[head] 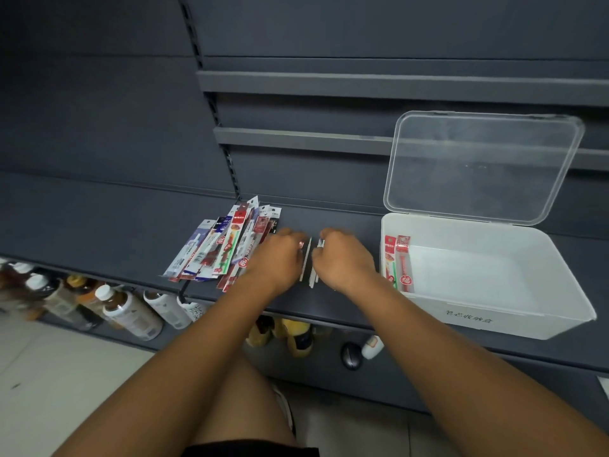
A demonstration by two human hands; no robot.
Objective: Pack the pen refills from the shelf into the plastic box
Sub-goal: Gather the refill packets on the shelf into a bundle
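Two hands sat close mid-frame, the left hand (280, 255) and right hand (342, 255) each pinching a thin bunch of pen refills (308, 265) on edge, seemingly squaring it for the open plastic box (494, 311) at right; the pile (224, 249) lay left

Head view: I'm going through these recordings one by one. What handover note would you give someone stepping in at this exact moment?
Hands: left hand and right hand both grip a few held packs, edge-on, between pile and box.
Things: the pile of refill packs lies on the shelf, left of the hands. The plastic box sits on the shelf at right, lid open.
Done: two red packs stand against its left wall.
Left: box the held packs, then the pile.
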